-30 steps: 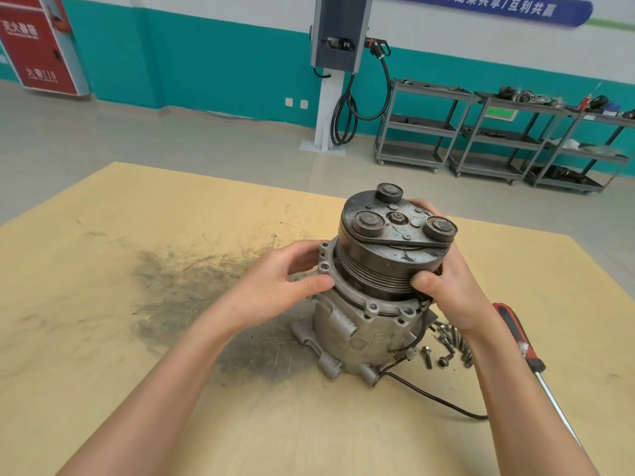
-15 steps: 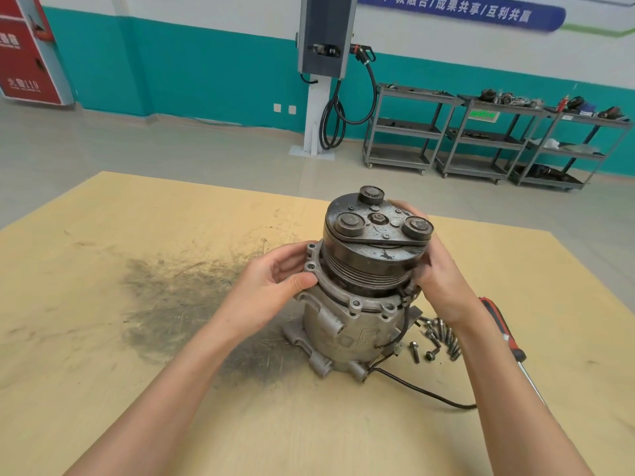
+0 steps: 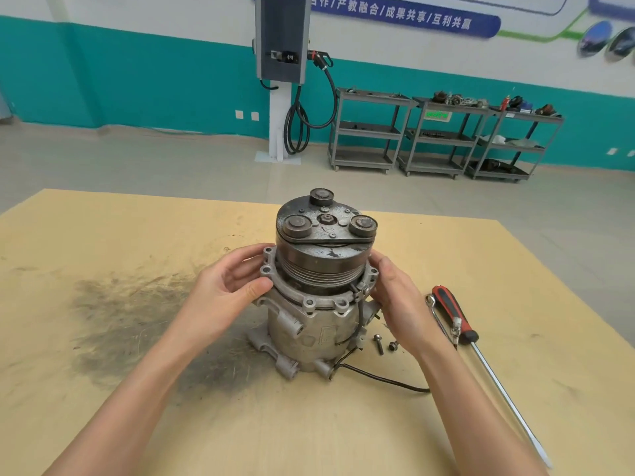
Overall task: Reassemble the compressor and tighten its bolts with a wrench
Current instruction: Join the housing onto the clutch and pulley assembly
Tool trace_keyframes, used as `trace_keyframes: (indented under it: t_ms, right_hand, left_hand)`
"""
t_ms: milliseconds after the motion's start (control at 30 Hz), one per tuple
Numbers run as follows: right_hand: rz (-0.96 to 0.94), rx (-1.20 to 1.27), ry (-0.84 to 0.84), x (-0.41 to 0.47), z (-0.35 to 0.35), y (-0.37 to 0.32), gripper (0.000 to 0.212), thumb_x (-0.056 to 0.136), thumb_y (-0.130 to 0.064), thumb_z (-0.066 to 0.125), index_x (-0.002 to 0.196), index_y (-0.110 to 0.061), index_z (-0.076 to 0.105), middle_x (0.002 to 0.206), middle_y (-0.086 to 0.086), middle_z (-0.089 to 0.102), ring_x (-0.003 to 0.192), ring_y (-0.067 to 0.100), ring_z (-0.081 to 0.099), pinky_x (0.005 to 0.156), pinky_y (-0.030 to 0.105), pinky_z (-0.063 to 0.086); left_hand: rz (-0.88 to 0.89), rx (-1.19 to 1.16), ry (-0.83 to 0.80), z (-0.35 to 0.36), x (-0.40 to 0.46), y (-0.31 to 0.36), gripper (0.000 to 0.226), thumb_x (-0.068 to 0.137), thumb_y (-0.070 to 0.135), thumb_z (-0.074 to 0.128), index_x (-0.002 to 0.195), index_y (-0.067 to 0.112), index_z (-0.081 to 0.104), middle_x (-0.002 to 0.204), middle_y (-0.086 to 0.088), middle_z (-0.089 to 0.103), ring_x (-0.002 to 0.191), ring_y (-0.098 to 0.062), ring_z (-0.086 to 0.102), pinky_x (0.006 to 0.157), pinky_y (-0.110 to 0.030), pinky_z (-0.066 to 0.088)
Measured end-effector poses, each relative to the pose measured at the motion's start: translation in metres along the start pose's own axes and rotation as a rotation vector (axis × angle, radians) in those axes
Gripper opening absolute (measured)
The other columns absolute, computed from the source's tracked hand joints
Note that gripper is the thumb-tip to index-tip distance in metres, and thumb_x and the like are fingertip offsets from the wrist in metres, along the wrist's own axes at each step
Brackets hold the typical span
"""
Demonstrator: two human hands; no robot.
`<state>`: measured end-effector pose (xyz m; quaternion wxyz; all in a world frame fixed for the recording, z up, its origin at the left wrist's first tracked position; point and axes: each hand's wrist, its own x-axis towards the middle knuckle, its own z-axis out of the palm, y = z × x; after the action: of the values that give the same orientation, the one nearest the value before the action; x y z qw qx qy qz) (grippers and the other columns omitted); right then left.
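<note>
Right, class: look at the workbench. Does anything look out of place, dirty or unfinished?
Yes. A dark sooty smear stains the table left of the compressor. The flange's bolt holes look empty, and loose bolts lie beside its base.

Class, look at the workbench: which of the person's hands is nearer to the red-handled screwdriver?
The right hand. It grips the right side of the compressor, with the screwdriver lying just beyond its wrist. The left hand holds the compressor's opposite side, farther away.

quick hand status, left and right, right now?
Left hand: fingers and thumb curled on the compressor front flange, gripping it.
Right hand: cupped against the flange's other side, holding it.
</note>
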<state>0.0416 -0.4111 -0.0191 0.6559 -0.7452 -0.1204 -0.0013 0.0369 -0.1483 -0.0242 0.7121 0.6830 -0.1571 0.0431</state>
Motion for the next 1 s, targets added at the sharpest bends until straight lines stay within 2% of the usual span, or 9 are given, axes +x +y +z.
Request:
trace_keyframes:
  t_ms: [67, 200, 333, 467, 567, 700, 833, 900, 1000]
  right_hand:
    - [-0.016, -0.011, 0.001, -0.003, 0.0, -0.002, 0.048, 0.094, -0.06, 0.036, 0.131, -0.038, 0.058, 0.135, -0.005, 0.061, 0.129, 0.014, 0.053, 0.113, 0.047, 0.036]
    - [-0.066, -0.04, 0.021, -0.007, 0.001, -0.004, 0.066, 0.087, -0.063, 0.04, 0.14, -0.025, 0.048, 0.138, -0.008, 0.058, 0.131, 0.008, 0.05, 0.115, 0.042, 0.036]
    - [-0.083, -0.069, 0.055, -0.013, 0.005, -0.005, 0.056, 0.082, -0.068, 0.039, 0.131, -0.042, 0.047, 0.138, -0.019, 0.055, 0.132, -0.001, 0.046, 0.115, 0.035, 0.035]
    - [-0.14, -0.106, 0.079, -0.018, 0.005, 0.001, 0.05, 0.093, -0.055, 0.038, 0.139, -0.035, 0.042, 0.145, -0.015, 0.05, 0.137, 0.003, 0.042, 0.117, 0.039, 0.033]
    - [-0.253, -0.168, 0.09, -0.025, 0.006, 0.002, 0.041, 0.101, -0.045, 0.039, 0.14, -0.032, 0.043, 0.141, -0.022, 0.052, 0.135, 0.001, 0.043, 0.113, 0.026, 0.036]
    - [-0.467, -0.356, 0.177, -0.041, 0.004, 0.002, 0.056, 0.102, -0.048, 0.037, 0.141, -0.009, 0.045, 0.15, 0.004, 0.044, 0.142, 0.015, 0.038, 0.115, 0.042, 0.034]
    - [-0.694, -0.484, 0.255, -0.058, 0.007, 0.004, 0.049, 0.106, -0.036, 0.034, 0.125, 0.002, 0.059, 0.146, 0.024, 0.042, 0.14, 0.038, 0.039, 0.111, 0.064, 0.029]
    - [-0.715, -0.441, 0.382, -0.061, 0.006, 0.006, 0.046, 0.106, -0.033, 0.034, 0.12, 0.001, 0.061, 0.141, 0.022, 0.049, 0.136, 0.036, 0.045, 0.11, 0.066, 0.03]
    - [-0.593, -0.328, 0.472, -0.056, 0.006, -0.003, 0.038, 0.102, -0.028, 0.038, 0.132, -0.009, 0.053, 0.142, 0.011, 0.052, 0.137, 0.023, 0.046, 0.11, 0.06, 0.035]
  left_hand:
    - [0.011, -0.004, -0.009, -0.001, -0.001, -0.001, 0.051, 0.073, 0.029, 0.076, 0.122, 0.032, 0.061, 0.122, 0.006, 0.069, 0.118, -0.016, 0.062, 0.087, -0.02, 0.053]
    - [0.024, 0.017, -0.003, -0.003, -0.004, 0.0, 0.07, 0.067, 0.051, 0.082, 0.129, 0.03, 0.056, 0.127, 0.009, 0.066, 0.123, -0.009, 0.058, 0.089, -0.018, 0.051]
    - [0.045, 0.092, 0.02, -0.006, -0.007, 0.002, 0.066, 0.069, 0.071, 0.069, 0.126, 0.04, 0.058, 0.125, 0.015, 0.065, 0.123, -0.005, 0.057, 0.091, -0.011, 0.046]
    - [0.051, 0.108, 0.043, -0.007, -0.009, 0.002, 0.065, 0.075, 0.077, 0.058, 0.128, 0.04, 0.057, 0.127, 0.014, 0.065, 0.123, -0.007, 0.057, 0.096, -0.014, 0.045]
    - [0.061, 0.095, 0.058, -0.006, -0.011, 0.004, 0.058, 0.078, 0.076, 0.056, 0.126, 0.043, 0.058, 0.127, 0.012, 0.065, 0.122, -0.008, 0.058, 0.096, -0.018, 0.047]
    - [0.1, 0.105, 0.084, -0.004, -0.011, 0.006, 0.059, 0.084, 0.074, 0.051, 0.131, 0.039, 0.055, 0.132, 0.01, 0.062, 0.127, -0.01, 0.054, 0.105, -0.039, 0.04]
    - [0.151, 0.12, 0.144, -0.001, -0.009, 0.012, 0.064, 0.087, 0.073, 0.046, 0.137, 0.033, 0.048, 0.137, 0.01, 0.058, 0.132, -0.009, 0.049, 0.11, -0.042, 0.036]
    - [0.176, 0.114, 0.172, -0.001, -0.009, 0.017, 0.062, 0.089, 0.07, 0.045, 0.138, 0.031, 0.048, 0.138, 0.009, 0.057, 0.133, -0.009, 0.048, 0.111, -0.043, 0.035]
    - [0.182, 0.131, 0.174, -0.001, -0.01, 0.021, 0.061, 0.092, 0.067, 0.042, 0.14, 0.03, 0.046, 0.139, 0.009, 0.057, 0.134, -0.01, 0.047, 0.112, -0.044, 0.033]
